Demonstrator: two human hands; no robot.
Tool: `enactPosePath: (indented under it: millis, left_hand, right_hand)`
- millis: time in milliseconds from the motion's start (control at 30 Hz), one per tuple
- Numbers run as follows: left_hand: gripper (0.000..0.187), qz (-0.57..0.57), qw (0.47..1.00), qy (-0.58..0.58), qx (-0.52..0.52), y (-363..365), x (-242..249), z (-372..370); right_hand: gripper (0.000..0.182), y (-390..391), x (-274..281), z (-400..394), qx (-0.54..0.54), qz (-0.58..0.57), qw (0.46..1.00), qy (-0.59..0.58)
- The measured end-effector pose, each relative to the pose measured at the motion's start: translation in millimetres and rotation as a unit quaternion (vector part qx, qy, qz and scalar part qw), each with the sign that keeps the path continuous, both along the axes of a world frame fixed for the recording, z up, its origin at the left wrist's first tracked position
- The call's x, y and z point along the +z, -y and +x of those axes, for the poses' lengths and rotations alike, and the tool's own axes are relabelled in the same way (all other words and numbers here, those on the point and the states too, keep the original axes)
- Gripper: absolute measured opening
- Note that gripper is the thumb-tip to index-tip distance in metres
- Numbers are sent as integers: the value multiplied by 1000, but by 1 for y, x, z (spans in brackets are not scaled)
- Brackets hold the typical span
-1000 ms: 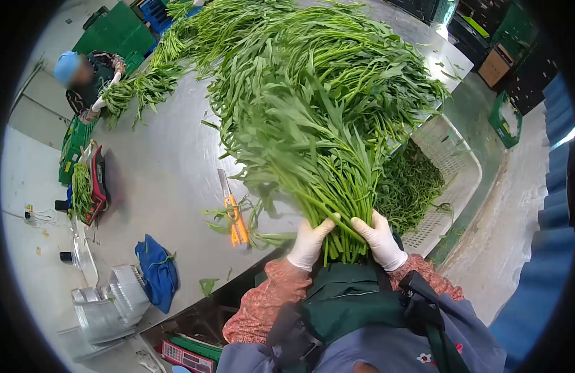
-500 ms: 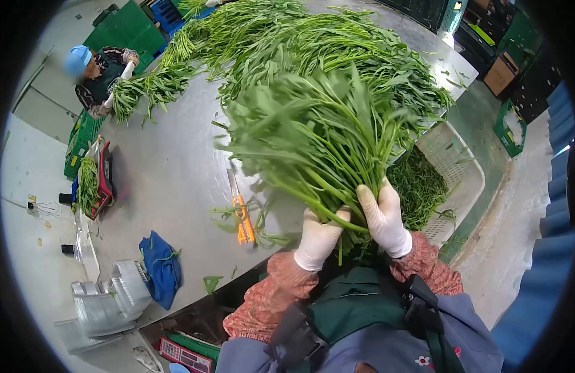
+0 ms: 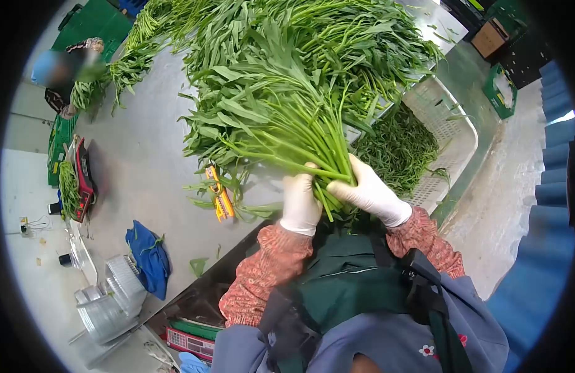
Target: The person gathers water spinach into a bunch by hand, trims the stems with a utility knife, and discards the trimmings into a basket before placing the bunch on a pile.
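Note:
A large bunch of leafy green stems, which look like water spinach [image 3: 281,121], is gathered in front of me. My left hand [image 3: 302,202], in a white glove, closes round the stem ends from the left. On the right, my gloved right hand [image 3: 371,189] grips the same stems, thumb toward the middle. The leaves fan up and to the left over the metal table. A few cut ends poke out below my hands. Left of the bunch lies an orange utility knife [image 3: 220,194], partly covered by loose leaves.
A big heap of the same greens [image 3: 362,46] covers the table's far part. At right stands a white perforated basket [image 3: 461,133] holding trimmings. A red scale [image 3: 85,180], blue cloth [image 3: 149,258] and clear plastic trays [image 3: 110,304] are at left. Another person [image 3: 67,71] works at far left.
The bunch has come down and toward the left, leaves now over the knife's blade. Both my hands still hold the stems. The view has shifted slightly.

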State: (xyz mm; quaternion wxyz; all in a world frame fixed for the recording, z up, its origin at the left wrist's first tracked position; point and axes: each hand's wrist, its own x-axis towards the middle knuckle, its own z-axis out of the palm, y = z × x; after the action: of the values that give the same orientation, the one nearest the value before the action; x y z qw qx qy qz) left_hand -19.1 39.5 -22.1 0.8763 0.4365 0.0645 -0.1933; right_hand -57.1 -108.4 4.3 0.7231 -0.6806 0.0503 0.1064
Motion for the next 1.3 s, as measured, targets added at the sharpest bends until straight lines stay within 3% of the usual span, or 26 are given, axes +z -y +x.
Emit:
enactPosePath:
  millis: [33, 133, 200, 267, 300, 333, 400, 467, 600, 733, 800, 900, 933, 1000, 1033, 1067, 1133, 1233, 1300]
  left_hand:
    - [21, 140, 982, 126, -31, -2, 5, 0]
    - [22, 30, 998, -35, 39, 2, 12, 2]
    - [25, 14, 999, -29, 44, 1, 9, 5]
    - [27, -38, 998, -45, 35, -3, 13, 5]
    - [28, -27, 999, -39, 23, -4, 13, 5]
    - [28, -15, 999, -34, 11, -7, 12, 5]
    - [30, 2, 1000, -31, -6, -10, 6, 3]
    - [32, 10, 999, -30, -13, -8, -2, 4]
    - [35, 9, 998, -19, -58, -14, 0, 10]
    - [37, 20, 998, -17, -62, -14, -14, 12]
    - [40, 10, 992, -29, -125, -21, 3, 16]
    - [45, -61, 988, -49, -134, -18, 21, 16]
    - [48, -87, 987, -45, -128, -13, 20, 16]
    - [56, -70, 989, -30, -127, -6, 15, 18]
    - [62, -57, 989, -26, -138, -6, 16, 18]
    - [68, -44, 988, -21, -149, -5, 17, 18]
    - [77, -39, 984, -13, -171, -5, 16, 18]
    - [83, -32, 977, 26, -211, -8, 24, 20]
    - [80, 40, 954, 109, -277, -15, 18, 32]
  right_hand:
    - [76, -2, 7, 1, 6, -38, 999, 16]
    - [83, -7, 18, 7, 17, -126, 992, 16]
    - [86, -5, 16, 8, 26, -85, 996, 30]
    - [87, 1, 3, 11, 28, 76, 996, 29]
    - [87, 18, 8, 8, 55, 105, 991, -63]
    - [85, 17, 5, 8, 36, 97, 994, -40]
    - [81, 13, 5, 11, 7, 48, 999, -20]
    - [77, 3, 11, 14, 26, -94, 995, 12]
    - [73, 10, 20, 17, 64, -62, 996, -4]
    - [69, 16, 40, 22, 71, -148, 986, 3]
    - [64, 22, 27, 26, -7, -148, 982, 119]
    - [67, 24, 29, 31, 20, -96, 991, 92]
    - [76, 23, 35, 28, 66, -168, 983, 35]
    - [88, 12, 29, 25, 84, -233, 963, 106]
    - [99, 11, 32, 23, 100, -151, 980, 77]
    - [102, 6, 31, 20, 90, -159, 975, 126]
    - [103, -4, 19, 12, 39, -182, 977, 106]
    - [90, -10, 21, 18, -20, -67, 997, 37]
    - [85, -13, 7, 24, -57, 16, 994, 90]
